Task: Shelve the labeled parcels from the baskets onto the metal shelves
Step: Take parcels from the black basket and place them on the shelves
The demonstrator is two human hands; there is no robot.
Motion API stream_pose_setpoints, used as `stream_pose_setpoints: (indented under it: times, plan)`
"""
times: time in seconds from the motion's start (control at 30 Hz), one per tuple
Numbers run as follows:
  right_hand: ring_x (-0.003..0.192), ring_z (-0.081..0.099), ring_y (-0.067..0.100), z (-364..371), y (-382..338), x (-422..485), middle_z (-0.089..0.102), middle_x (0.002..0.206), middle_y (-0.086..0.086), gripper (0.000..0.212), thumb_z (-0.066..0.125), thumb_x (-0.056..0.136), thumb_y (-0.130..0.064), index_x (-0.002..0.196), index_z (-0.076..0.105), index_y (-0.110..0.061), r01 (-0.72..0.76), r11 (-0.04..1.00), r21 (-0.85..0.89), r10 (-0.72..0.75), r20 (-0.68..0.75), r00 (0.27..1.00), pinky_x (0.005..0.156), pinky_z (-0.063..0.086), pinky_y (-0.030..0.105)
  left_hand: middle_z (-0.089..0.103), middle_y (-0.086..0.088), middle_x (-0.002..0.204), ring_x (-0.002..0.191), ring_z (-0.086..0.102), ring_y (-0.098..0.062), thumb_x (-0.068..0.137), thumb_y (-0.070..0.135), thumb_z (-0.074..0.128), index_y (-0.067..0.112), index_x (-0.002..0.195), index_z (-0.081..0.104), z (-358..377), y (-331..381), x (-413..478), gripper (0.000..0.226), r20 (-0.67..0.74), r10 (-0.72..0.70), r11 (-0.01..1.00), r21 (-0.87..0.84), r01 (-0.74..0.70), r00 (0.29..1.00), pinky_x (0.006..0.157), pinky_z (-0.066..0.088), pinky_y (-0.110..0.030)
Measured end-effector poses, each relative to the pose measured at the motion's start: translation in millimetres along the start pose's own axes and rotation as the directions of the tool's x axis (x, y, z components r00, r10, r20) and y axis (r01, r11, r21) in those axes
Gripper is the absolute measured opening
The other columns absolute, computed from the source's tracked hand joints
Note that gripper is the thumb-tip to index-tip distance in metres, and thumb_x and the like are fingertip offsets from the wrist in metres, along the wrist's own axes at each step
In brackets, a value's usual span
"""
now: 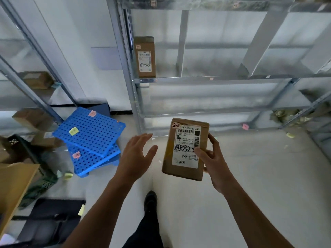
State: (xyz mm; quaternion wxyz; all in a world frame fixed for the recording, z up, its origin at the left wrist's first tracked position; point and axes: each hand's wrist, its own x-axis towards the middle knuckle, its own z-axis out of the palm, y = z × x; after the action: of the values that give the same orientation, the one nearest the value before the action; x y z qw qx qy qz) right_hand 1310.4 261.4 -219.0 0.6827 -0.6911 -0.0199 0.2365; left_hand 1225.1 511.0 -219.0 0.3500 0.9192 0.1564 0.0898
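Note:
My right hand (214, 158) grips a brown cardboard parcel (180, 154) by its right edge, thumb across its white shipping label, which has handwritten digits and a small "2-2" tag at the top corner. It hangs in the air in front of the metal shelf unit (215, 80). My left hand (136, 154) hovers just left of the parcel with fingers spread, not touching it. Another labeled brown parcel (144, 57) stands upright at the left end of a shelf higher up.
Blue perforated plastic panels (89, 138) lie stacked on the floor to the left. A dark basket (34, 169) with boxes and a yellow-brown carton (14, 190) sit at far left. A second rack (35, 83) with boxes stands left. My foot (150, 199) is on the pale floor.

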Motion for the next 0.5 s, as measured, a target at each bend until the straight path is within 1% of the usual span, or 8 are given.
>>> stream_pose_setpoints:
  times: [0.07,0.1,0.17,0.23,0.33,0.43,0.5]
  plan:
    - [0.112,0.073,0.022,-1.4,-10.7,32.1,0.073,0.123,0.005,0.078,0.076,0.078,-0.047,0.144,0.036,-0.06,0.009,1.0,-0.011,-0.01,-0.024,1.0,0.077,0.061,0.038,0.052,0.001,0.149,0.142,0.041,-0.017,0.099,0.045,0.06,0.025,0.148,0.049,1.5,-1.2,38.0,0.054,0.001,0.024,1.0,0.012,-0.024,1.0,0.115,0.031,-0.036]
    - [0.111,0.073,0.023,-2.9,-17.8,47.3,0.073,0.123,0.005,0.079,0.076,0.078,-0.047,0.145,0.036,-0.059,0.011,1.0,-0.012,-0.011,-0.041,0.999,0.078,0.061,0.039,0.051,0.001,0.151,0.144,0.039,-0.019,0.098,0.047,0.059,0.026,0.148,0.049,1.6,-0.3,57.5,0.055,0.013,0.032,0.999,0.026,-0.033,0.999,0.117,0.03,-0.037]
    - [0.11,0.074,0.023,-9.1,-33.8,76.2,0.074,0.122,0.006,0.082,0.076,0.078,-0.046,0.149,0.035,-0.055,0.013,1.0,-0.02,-0.014,-0.07,0.997,0.077,0.061,0.037,0.045,0.002,0.157,0.151,0.03,-0.022,0.099,0.052,0.056,0.03,0.151,0.045,1.9,4.5,97.3,0.058,0.05,0.038,0.997,0.061,-0.041,0.998,0.122,0.024,-0.044]
    - [0.109,0.074,0.022,-17.2,-49.5,103.8,0.073,0.122,0.006,0.082,0.075,0.081,-0.041,0.152,0.034,-0.051,0.017,0.999,-0.033,-0.02,-0.093,0.995,0.076,0.061,0.034,0.037,0.004,0.162,0.155,0.02,-0.023,0.099,0.057,0.052,0.032,0.154,0.04,3.1,11.1,137.6,0.061,0.094,0.059,0.994,0.088,-0.067,0.994,0.126,0.018,-0.048]
    - [0.111,0.073,0.023,-31.3,-66.9,143.9,0.074,0.121,0.004,0.075,0.073,0.09,-0.03,0.153,0.036,-0.047,0.044,0.999,-0.019,-0.047,-0.153,0.987,0.079,0.062,0.036,0.029,0.005,0.166,0.157,0.01,-0.024,0.1,0.059,0.048,0.035,0.156,0.034,10.9,25.3,194.6,0.063,0.16,0.093,0.987,0.117,-0.113,0.983,0.128,0.012,-0.048]
    - [0.113,0.072,0.02,-48.9,-78.0,174.3,0.074,0.122,0.0,0.08,0.074,0.084,-0.038,0.153,0.035,-0.048,0.049,0.999,-0.021,-0.052,-0.181,0.982,0.081,0.062,0.037,0.028,0.005,0.167,0.158,0.008,-0.024,0.1,0.059,0.047,0.034,0.157,0.034,25.5,45.6,238.9,0.063,0.197,0.088,0.988,0.108,-0.111,0.976,0.127,0.013,-0.051]
    - [0.114,0.072,0.021,-66.5,-84.5,193.5,0.072,0.124,0.002,0.083,0.074,0.083,-0.038,0.154,0.032,-0.047,0.048,0.998,-0.034,-0.054,-0.18,0.982,0.082,0.063,0.037,0.027,0.005,0.167,0.158,0.008,-0.024,0.1,0.059,0.046,0.034,0.157,0.033,41.3,61.5,263.5,0.063,0.232,0.089,0.988,0.103,-0.116,0.969,0.128,0.013,-0.05]
